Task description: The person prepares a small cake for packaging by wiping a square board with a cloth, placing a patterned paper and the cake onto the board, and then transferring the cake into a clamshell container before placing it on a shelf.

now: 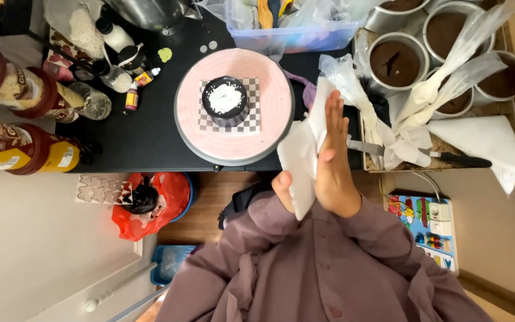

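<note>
we pressed a white sheet of paper (300, 161) between our two palms, just in front of our chest and off the near right edge of the black table (150, 137). our right hand (334, 161) lay flat on top, fingers straight and together, pointing away from us. our left hand (284, 186) sat underneath, mostly hidden by the sheet, only its thumb side showing. well to the left of our hands, a small dark cake (225, 99) topped with white cream stood on the pink turntable (233, 98).
</note>
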